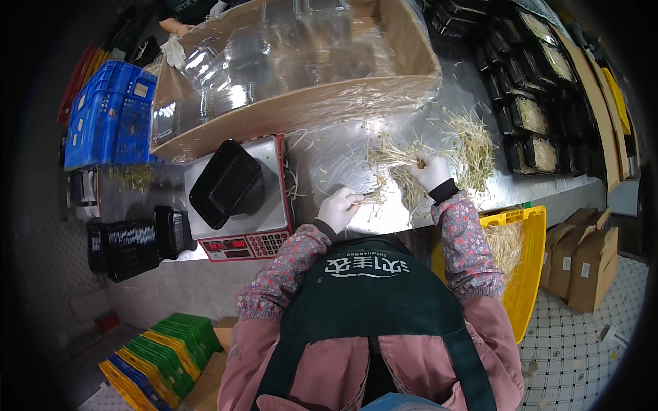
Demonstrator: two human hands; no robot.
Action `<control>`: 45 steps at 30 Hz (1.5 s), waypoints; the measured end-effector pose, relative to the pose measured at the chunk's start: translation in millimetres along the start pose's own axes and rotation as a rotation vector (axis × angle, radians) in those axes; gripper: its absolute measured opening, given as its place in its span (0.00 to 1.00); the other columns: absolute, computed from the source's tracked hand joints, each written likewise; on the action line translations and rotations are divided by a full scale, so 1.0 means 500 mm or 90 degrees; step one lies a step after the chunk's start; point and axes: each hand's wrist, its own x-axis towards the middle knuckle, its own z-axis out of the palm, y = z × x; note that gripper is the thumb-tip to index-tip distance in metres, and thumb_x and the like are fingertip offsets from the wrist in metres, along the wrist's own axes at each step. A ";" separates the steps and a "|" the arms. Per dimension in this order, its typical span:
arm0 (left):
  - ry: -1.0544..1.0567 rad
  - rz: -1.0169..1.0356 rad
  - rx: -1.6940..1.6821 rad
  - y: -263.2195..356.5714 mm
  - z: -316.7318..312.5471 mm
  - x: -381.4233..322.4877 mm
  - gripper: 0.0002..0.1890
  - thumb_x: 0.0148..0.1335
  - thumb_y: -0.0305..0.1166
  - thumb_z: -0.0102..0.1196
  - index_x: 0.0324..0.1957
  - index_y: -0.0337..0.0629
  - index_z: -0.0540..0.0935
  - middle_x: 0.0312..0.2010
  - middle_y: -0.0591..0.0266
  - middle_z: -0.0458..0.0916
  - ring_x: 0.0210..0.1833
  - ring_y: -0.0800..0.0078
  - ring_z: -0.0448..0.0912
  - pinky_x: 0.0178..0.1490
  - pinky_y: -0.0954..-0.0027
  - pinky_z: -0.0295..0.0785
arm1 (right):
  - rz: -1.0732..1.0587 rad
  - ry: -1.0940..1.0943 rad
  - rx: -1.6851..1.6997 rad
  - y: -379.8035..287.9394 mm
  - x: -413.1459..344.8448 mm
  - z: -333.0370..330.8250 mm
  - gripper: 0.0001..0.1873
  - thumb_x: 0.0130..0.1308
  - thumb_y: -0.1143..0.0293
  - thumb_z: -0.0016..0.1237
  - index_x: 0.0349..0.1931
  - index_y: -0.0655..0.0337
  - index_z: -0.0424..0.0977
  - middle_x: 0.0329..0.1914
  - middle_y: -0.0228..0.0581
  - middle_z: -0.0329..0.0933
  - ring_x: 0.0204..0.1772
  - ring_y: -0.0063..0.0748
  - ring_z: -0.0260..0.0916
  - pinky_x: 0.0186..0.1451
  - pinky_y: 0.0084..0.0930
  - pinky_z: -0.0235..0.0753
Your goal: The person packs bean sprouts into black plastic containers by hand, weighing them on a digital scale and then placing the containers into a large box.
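White gloves cover both of my hands. My left hand point(336, 208) pinches a small bunch of bean sprouts point(371, 197) just above the metal table's near edge. Farther right, my right hand point(432, 172) grips a larger bunch of sprouts point(393, 155) by its stems, the tips fanning out to the left. A loose heap of sprouts point(472, 154) lies right of that hand. Left of my left hand, a black plastic tray point(226, 184) rests tilted on the pan of a red digital scale point(247, 247) with a lit display. The tray's inside looks bare.
A large cardboard box point(308, 103) of clear plastic lids spans the table's far side. Nested black trays point(128, 246) stand at left near a blue crate point(110, 115). Sprout-filled black trays point(532, 115) stack at right. A yellow crate point(529, 267) holds sprouts beside me. Another person's hand point(183, 30) shows beyond the box.
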 end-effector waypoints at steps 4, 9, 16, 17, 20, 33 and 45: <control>0.017 0.001 0.065 0.013 0.002 -0.011 0.15 0.55 0.32 0.61 0.46 0.43 0.82 0.42 0.59 0.78 0.43 0.62 0.80 0.47 0.68 0.75 | -0.016 -0.141 -0.015 -0.053 -0.018 0.056 0.20 0.56 0.65 0.56 0.48 0.61 0.76 0.39 0.52 0.78 0.43 0.47 0.77 0.49 0.34 0.76; 0.004 -0.133 0.050 -0.033 -0.022 -0.084 0.21 0.51 0.36 0.67 0.47 0.45 0.80 0.46 0.61 0.75 0.50 0.63 0.77 0.51 0.66 0.74 | -0.031 -0.125 -0.092 -0.002 -0.049 0.062 0.34 0.52 0.58 0.61 0.59 0.61 0.68 0.58 0.53 0.68 0.61 0.50 0.67 0.62 0.36 0.69; -0.084 -0.111 0.192 0.033 -0.037 -0.003 0.60 0.36 0.41 0.73 0.70 0.40 0.51 0.70 0.49 0.52 0.62 0.50 0.67 0.60 0.58 0.69 | -0.062 -0.196 -0.319 -0.025 -0.093 0.083 0.63 0.34 0.54 0.71 0.71 0.61 0.46 0.72 0.55 0.49 0.67 0.55 0.57 0.65 0.41 0.66; -0.087 -0.103 0.220 0.050 -0.032 0.020 0.56 0.37 0.42 0.73 0.69 0.43 0.55 0.67 0.51 0.57 0.61 0.52 0.68 0.59 0.60 0.70 | -0.047 -0.207 -0.304 -0.021 -0.093 0.098 0.60 0.35 0.53 0.70 0.69 0.63 0.51 0.70 0.52 0.54 0.68 0.57 0.55 0.65 0.43 0.65; -0.102 -0.100 0.220 0.001 0.010 0.054 0.32 0.46 0.41 0.67 0.55 0.44 0.77 0.51 0.58 0.74 0.52 0.59 0.75 0.53 0.63 0.73 | -0.089 -0.122 -0.241 0.021 -0.075 0.134 0.29 0.49 0.60 0.62 0.52 0.58 0.74 0.50 0.47 0.73 0.53 0.49 0.71 0.53 0.38 0.73; -0.017 -0.049 0.138 -0.006 -0.028 0.015 0.16 0.53 0.28 0.57 0.45 0.41 0.82 0.43 0.57 0.79 0.46 0.58 0.78 0.49 0.66 0.74 | -0.026 -0.010 0.152 -0.022 -0.024 0.056 0.10 0.57 0.67 0.57 0.36 0.61 0.82 0.29 0.45 0.81 0.32 0.36 0.79 0.39 0.29 0.77; 0.143 -0.174 -0.014 0.018 -0.111 -0.110 0.13 0.52 0.22 0.59 0.42 0.39 0.83 0.40 0.62 0.79 0.33 0.75 0.78 0.37 0.76 0.73 | -0.126 -0.086 -0.199 -0.049 -0.032 0.116 0.40 0.49 0.56 0.63 0.62 0.63 0.66 0.57 0.54 0.69 0.60 0.51 0.66 0.62 0.38 0.68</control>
